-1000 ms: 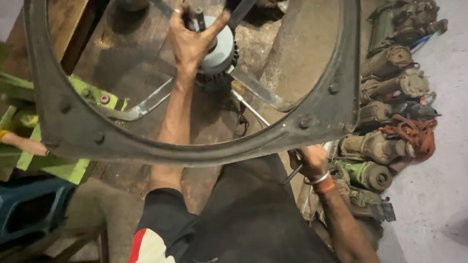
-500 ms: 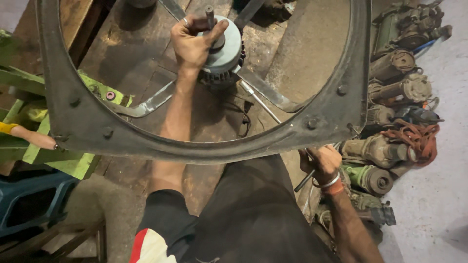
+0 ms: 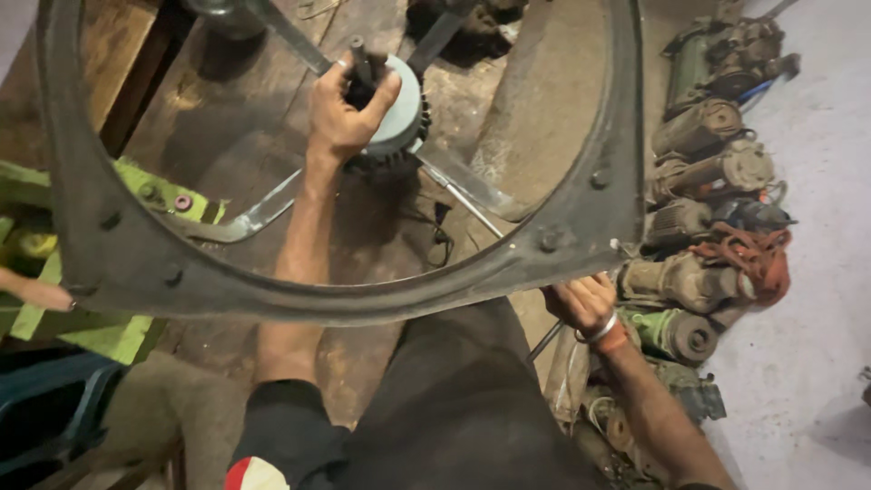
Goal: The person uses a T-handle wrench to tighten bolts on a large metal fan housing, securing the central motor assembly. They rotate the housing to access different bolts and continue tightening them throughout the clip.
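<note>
A large dark metal ring frame (image 3: 544,245) with bolts fills the view, tilted toward me. At its hub sits a pale blue-grey fan motor (image 3: 399,113) carried on flat metal arms (image 3: 467,186). My left hand (image 3: 343,109) reaches through the ring and is closed around the motor's dark shaft end. My right hand (image 3: 581,304), with a red and white wristband, sits just under the ring's lower right rim and grips a thin metal rod (image 3: 544,343).
Several old rusty motors (image 3: 703,218) lie piled along the right by a pale floor (image 3: 817,318). A green metal piece (image 3: 154,195) sits at left, a blue crate (image 3: 45,408) at lower left. My dark trousers (image 3: 454,408) fill the bottom.
The view has shifted so the ring and motor sit further right. My left hand stays on the motor shaft; my right hand stays under the rim.
</note>
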